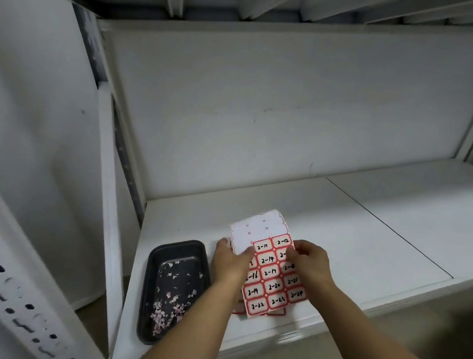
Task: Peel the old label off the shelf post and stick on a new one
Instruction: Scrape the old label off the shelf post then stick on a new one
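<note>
Holding the label sheet (271,271) above the shelf (353,235), left hand (231,262) grips its edge; right hand (309,261) pinches a label.

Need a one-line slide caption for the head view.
Both hands, left hand and right hand, work a red-bordered numbered label sheet on a white shelf, beside a dark tray of paper scraps.
</note>
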